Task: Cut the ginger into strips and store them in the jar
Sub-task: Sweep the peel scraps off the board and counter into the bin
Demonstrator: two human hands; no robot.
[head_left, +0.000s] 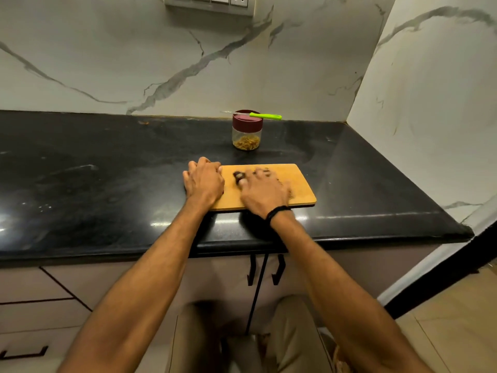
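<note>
Left hand: the left hand (pixel 203 181) has its grip curled over the left end of the pale wooden cutting board (pixel 301 189), apparently steadying it.
Right hand: the right hand (pixel 265 191) lies on the board with fingers spread and blurred; its grip is loose, with nothing visibly held.
Ginger: a small dark piece (pixel 237 175) sits on the board just beside the right thumb. Whether it is ginger or trimmings I cannot tell. The cut ginger strips (pixel 246 143) are in the bottom of the jar.
Jar: the clear round jar with a maroon lid (pixel 246 131) stands on the black stone table (pixel 107 170), far of the board, with the lid on.
Knife: the small green-handled knife (pixel 265 116) is balanced across the lid, overhanging on both sides.
Risk, knife: reaching for the jar or lid without first lifting the knife off would likely tip it onto the table or the hands.
Risk, board: the board's near edge lies close to the table's front edge, so a hard sweep could nudge it or scatter bits to the floor.
Risk, leftovers: blurred scraps could be missed.
</note>
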